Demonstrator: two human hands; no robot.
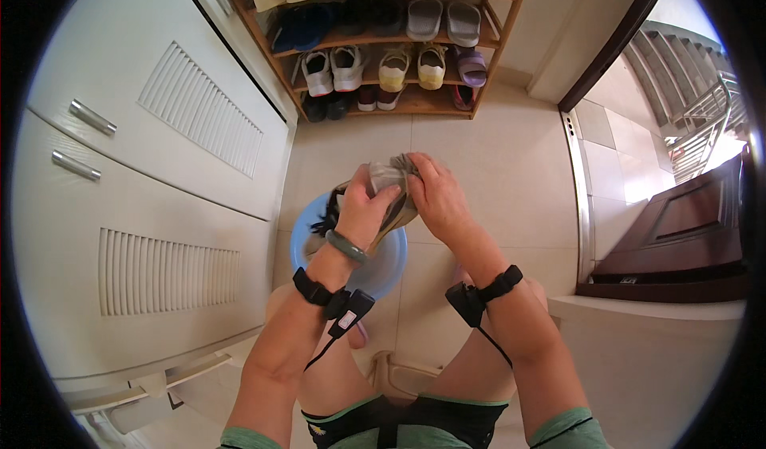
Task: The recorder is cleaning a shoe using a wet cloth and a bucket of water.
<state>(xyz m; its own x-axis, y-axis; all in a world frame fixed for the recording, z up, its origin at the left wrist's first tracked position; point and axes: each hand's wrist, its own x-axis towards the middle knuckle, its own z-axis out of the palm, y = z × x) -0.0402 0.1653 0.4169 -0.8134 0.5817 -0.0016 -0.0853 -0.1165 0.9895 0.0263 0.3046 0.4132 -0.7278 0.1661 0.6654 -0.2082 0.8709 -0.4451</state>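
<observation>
Both my hands grip a tan and grey shoe over a light blue basin. My left hand is closed round its near left side, with the thumb pressed on the pale grey, crumpled-looking top part. My right hand holds the far right end, fingers curled over it. Black strands, perhaps laces, hang beside my left wrist over the basin. My fingers cover much of the shoe, and my left forearm hides part of the basin and what lies in it.
A wooden shoe rack with several pairs of shoes and slippers stands ahead. White louvred cabinets line the left. At right are a doorway sill, a dark brown door and stairs. I sit low, a beige stool edge between my legs.
</observation>
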